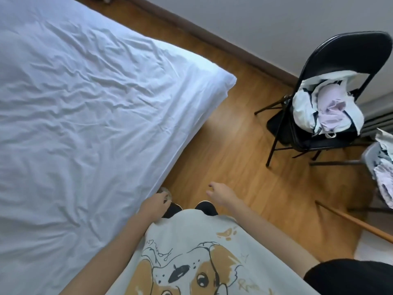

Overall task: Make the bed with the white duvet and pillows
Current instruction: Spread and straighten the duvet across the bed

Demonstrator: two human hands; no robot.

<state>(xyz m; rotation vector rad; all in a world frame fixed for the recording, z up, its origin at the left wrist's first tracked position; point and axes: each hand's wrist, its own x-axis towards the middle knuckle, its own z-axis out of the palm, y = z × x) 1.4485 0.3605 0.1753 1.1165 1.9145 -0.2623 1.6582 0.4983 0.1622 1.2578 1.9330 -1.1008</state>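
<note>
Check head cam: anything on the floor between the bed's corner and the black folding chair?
Nothing: in the head view only bare wooden floor lies between the white duvet corner and the black folding chair.

The white cotton duvet lies spread flat across the bed, finely creased, one rounded corner overhanging the far edge, its near side edge draping just beside the left fingers.

The scrawled lettering on the shirt is unreadable.
</note>
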